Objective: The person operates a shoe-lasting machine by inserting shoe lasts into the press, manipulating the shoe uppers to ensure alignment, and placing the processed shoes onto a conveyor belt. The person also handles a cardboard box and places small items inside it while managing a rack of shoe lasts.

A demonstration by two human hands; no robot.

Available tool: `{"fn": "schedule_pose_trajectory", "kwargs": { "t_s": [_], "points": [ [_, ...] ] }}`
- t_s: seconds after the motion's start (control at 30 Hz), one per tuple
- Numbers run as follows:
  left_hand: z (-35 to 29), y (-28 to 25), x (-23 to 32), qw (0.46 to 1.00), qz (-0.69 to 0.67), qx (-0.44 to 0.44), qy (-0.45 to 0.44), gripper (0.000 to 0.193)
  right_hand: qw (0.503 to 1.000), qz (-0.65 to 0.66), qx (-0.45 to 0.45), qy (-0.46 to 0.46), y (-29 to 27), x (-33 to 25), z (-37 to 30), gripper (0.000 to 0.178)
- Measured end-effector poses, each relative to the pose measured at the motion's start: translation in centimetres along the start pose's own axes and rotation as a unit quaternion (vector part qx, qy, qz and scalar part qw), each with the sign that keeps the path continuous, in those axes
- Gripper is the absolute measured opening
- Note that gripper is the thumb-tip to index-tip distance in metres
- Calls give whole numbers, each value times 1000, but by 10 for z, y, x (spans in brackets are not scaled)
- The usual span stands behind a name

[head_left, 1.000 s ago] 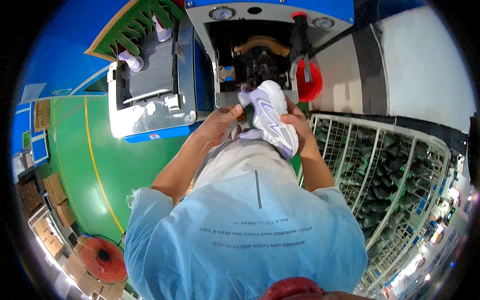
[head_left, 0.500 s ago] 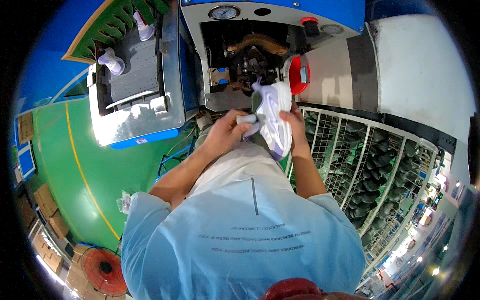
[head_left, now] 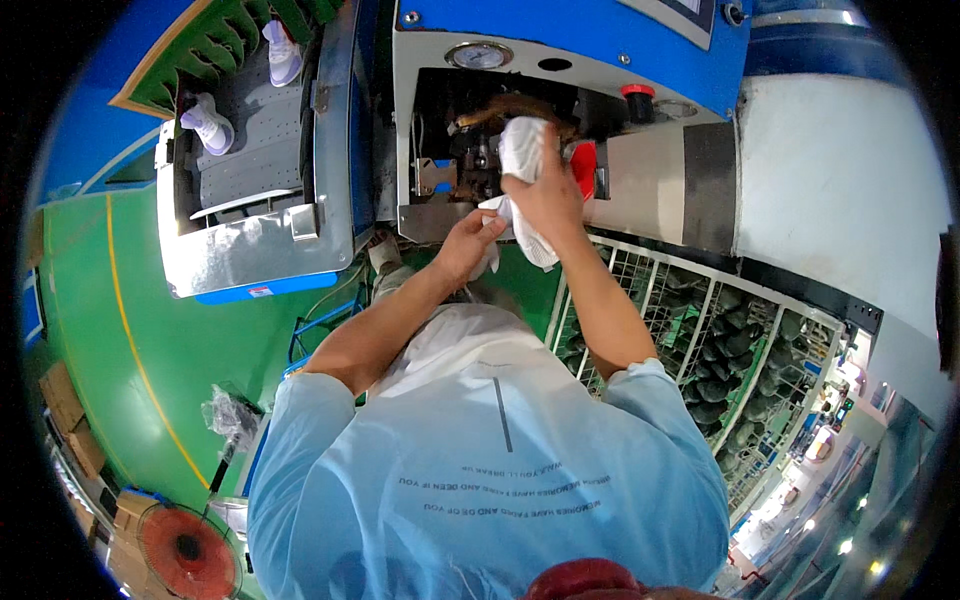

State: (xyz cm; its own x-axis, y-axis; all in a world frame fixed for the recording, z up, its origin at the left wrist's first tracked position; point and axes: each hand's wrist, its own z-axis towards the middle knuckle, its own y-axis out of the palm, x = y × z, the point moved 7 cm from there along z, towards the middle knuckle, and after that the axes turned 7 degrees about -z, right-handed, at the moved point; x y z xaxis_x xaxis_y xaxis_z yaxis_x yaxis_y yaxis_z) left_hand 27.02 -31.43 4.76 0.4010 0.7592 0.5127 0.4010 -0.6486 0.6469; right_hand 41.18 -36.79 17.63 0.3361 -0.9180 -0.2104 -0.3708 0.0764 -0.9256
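Observation:
A white and lilac sneaker (head_left: 522, 148) is held in front of the machine's dark opening, its white sole turned up toward me. My right hand (head_left: 550, 197) is closed around the middle of the sneaker, fingers reaching over the sole's far side. Lower and to the left, my left hand (head_left: 470, 243) pinches a pale edge of the same shoe near its heel or collar; which part exactly is hidden. The machine (head_left: 640, 60), blue and grey with a round gauge (head_left: 479, 55), has dark metal parts inside its opening, just beyond the shoe.
At the left, a metal-framed conveyor (head_left: 255, 235) carries two white and lilac sneakers (head_left: 208, 125) beside a green strip curtain. A white wire rack (head_left: 655, 290) filled with dark shoe lasts stands at the right. A red container (head_left: 583, 168) sits by the opening; an orange fan (head_left: 186, 545) is lower left.
The sneaker has turned over, from its lilac side showing to its sole showing, and moved toward the opening. My right hand now lies over it; my left still grips its edge.

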Motion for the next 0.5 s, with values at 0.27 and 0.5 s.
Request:
{"fn": "schedule_pose_trajectory", "kwargs": {
  "t_s": [0.27, 0.5],
  "points": [
    [-2, -35, 13, 997, -67, 32, -14, 19, 998, -9, 55, -1, 14, -16, 17, 100],
    [-59, -56, 35, 976, -143, 115, -117, 33, 955, -48, 260, -136, 25, -8, -5, 96]
  ]
}}
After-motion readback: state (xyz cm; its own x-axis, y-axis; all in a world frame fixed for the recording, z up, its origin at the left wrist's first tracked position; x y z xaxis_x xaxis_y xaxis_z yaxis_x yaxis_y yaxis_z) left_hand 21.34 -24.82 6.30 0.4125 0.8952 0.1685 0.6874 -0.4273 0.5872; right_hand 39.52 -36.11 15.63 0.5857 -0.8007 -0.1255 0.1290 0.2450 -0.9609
